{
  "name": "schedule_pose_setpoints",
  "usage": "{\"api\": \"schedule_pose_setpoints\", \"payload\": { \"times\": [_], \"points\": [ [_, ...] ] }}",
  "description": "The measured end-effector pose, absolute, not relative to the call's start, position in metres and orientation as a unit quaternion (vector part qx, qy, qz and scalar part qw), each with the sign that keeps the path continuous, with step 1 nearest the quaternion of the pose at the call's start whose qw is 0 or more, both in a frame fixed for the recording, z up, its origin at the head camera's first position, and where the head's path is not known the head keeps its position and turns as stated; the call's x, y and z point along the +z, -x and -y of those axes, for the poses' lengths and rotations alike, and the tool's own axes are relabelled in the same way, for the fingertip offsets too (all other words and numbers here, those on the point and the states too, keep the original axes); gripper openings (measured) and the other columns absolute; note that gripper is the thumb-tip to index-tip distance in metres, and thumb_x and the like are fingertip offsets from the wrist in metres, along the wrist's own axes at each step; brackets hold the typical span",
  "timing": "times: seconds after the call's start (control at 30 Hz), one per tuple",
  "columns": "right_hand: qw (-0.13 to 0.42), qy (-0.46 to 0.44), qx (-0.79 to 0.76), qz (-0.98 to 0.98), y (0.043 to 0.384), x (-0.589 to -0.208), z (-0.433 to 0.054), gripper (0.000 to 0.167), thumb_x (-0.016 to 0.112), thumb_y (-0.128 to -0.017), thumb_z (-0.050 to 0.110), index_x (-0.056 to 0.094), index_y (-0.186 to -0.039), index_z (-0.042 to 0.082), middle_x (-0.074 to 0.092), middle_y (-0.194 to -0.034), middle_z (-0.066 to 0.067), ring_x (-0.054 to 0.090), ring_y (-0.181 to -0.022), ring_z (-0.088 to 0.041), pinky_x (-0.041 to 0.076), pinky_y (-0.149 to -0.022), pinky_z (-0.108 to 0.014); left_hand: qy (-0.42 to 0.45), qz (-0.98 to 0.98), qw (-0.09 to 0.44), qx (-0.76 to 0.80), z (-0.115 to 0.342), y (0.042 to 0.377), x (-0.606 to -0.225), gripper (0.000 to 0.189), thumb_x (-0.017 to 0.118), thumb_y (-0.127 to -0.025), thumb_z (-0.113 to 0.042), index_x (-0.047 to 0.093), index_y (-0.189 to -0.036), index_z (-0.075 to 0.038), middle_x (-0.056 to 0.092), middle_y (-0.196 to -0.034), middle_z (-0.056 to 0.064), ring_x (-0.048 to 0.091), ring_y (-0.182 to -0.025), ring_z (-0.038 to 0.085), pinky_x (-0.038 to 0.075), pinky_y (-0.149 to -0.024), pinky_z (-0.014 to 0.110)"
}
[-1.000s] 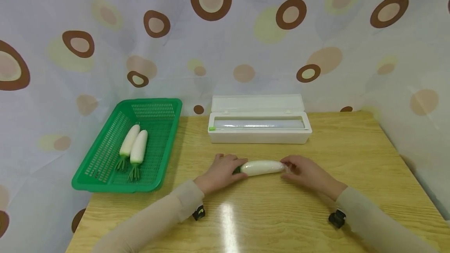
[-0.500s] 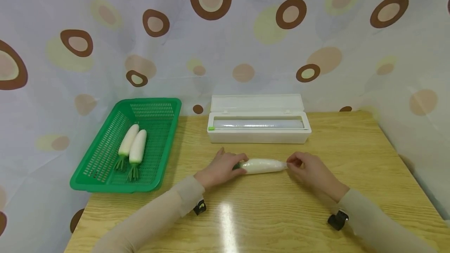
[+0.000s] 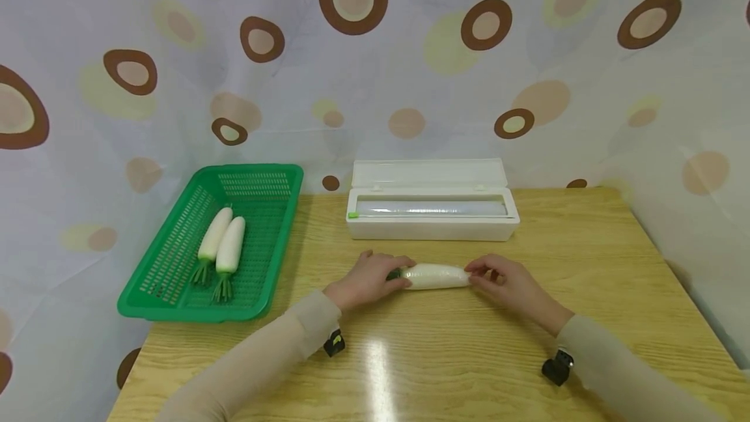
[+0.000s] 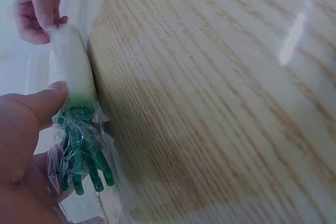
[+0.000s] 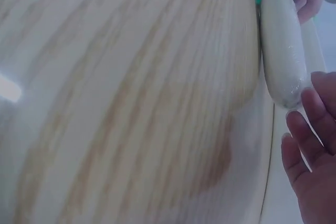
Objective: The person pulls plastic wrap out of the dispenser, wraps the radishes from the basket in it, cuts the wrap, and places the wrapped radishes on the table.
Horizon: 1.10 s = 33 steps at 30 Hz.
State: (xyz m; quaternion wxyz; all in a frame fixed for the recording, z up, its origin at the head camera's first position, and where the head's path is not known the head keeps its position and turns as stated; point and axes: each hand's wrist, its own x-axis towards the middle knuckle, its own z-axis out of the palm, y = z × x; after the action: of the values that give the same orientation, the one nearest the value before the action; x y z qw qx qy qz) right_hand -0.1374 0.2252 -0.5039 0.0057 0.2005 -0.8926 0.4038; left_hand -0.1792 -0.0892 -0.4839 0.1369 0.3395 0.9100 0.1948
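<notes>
A white radish wrapped in clear plastic film lies crosswise on the table in the head view. My left hand holds its leafy end, thumb on one side and fingers on the other. In the left wrist view, loose film covers the green stems beyond the thumb. My right hand is at the tapered tip. Its fingers look loosely extended in the right wrist view, with fingertips touching the tip; no firm grip shows there.
Behind the hands stands a white film dispenser, lid raised, with a roll of cling film inside. A green basket to the left holds two unwrapped radishes. A patterned curtain hangs behind the wooden table.
My right hand pinched the film at the tip and drew it out rightward, then came back left against the tip. My left hand stayed on the leafy end of the radish.
</notes>
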Motion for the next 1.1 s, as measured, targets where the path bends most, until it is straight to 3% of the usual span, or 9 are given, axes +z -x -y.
{"api": "schedule_pose_setpoints", "payload": {
  "times": [0.3, 0.4, 0.5, 0.7, 0.9, 1.1],
  "points": [
    [0.039, -0.160, 0.404, 0.900, 0.148, -0.512, -0.216, 0.011, 0.078, -0.095, 0.014, 0.067, -0.097, 0.012, 0.067, -0.088, 0.005, 0.058, -0.079, -0.007, 0.050, -0.070, -0.024, -0.334, -0.912, 0.143, 0.192, 0.086, 0.179, -0.483, 0.049, 0.062, -0.105, -0.040, 0.058, -0.150, -0.021, 0.065, -0.143, -0.002, 0.061, -0.131, 0.021, 0.033, -0.111, 0.063],
    [0.043, -0.148, 0.395, 0.906, 0.148, -0.512, -0.217, 0.006, 0.078, -0.096, 0.016, 0.075, -0.099, 0.012, 0.071, -0.093, 0.004, 0.063, -0.085, -0.009, 0.053, -0.076, -0.024, -0.330, -0.911, 0.146, 0.199, 0.085, 0.180, -0.483, 0.049, 0.063, -0.105, -0.040, 0.058, -0.150, -0.022, 0.064, -0.144, -0.002, 0.060, -0.133, 0.020, 0.035, -0.108, 0.060],
    [0.040, -0.164, 0.394, 0.903, 0.146, -0.512, -0.222, 0.013, 0.075, -0.098, 0.016, 0.081, -0.108, 0.009, 0.071, -0.100, 0.001, 0.064, -0.091, -0.009, 0.054, -0.079, -0.023, -0.323, -0.911, 0.151, 0.205, 0.085, 0.182, -0.484, 0.050, 0.063, -0.105, -0.041, 0.057, -0.151, -0.023, 0.065, -0.142, -0.002, 0.061, -0.131, 0.020, 0.036, -0.106, 0.057],
    [0.028, -0.150, 0.427, 0.891, 0.140, -0.511, -0.233, 0.022, 0.064, -0.104, 0.011, 0.076, -0.122, 0.005, 0.075, -0.112, -0.007, 0.067, -0.102, -0.007, 0.051, -0.086, -0.016, -0.317, -0.911, 0.157, 0.212, 0.087, 0.183, -0.484, 0.049, 0.062, -0.105, -0.041, 0.057, -0.151, -0.025, 0.068, -0.139, -0.002, 0.063, -0.126, 0.020, 0.037, -0.101, 0.053],
    [0.012, -0.117, 0.391, 0.913, 0.138, -0.510, -0.233, 0.016, 0.068, -0.102, 0.011, 0.079, -0.113, 0.005, 0.077, -0.111, -0.010, 0.070, -0.102, -0.021, 0.056, -0.084, -0.028, -0.313, -0.910, 0.165, 0.218, 0.088, 0.182, -0.480, 0.049, 0.063, -0.105, -0.041, 0.058, -0.150, -0.025, 0.067, -0.139, -0.002, 0.064, -0.125, 0.020, 0.037, -0.099, 0.051],
    [-0.018, -0.100, 0.408, 0.907, 0.138, -0.509, -0.229, 0.010, 0.070, -0.101, 0.012, 0.079, -0.104, 0.008, 0.077, -0.101, -0.005, 0.067, -0.090, -0.013, 0.054, -0.078, -0.025, -0.321, -0.909, 0.165, 0.210, 0.086, 0.182, -0.478, 0.048, 0.063, -0.104, -0.040, 0.059, -0.150, -0.023, 0.070, -0.135, -0.002, 0.065, -0.122, 0.019, 0.037, -0.098, 0.050]
  ]
}}
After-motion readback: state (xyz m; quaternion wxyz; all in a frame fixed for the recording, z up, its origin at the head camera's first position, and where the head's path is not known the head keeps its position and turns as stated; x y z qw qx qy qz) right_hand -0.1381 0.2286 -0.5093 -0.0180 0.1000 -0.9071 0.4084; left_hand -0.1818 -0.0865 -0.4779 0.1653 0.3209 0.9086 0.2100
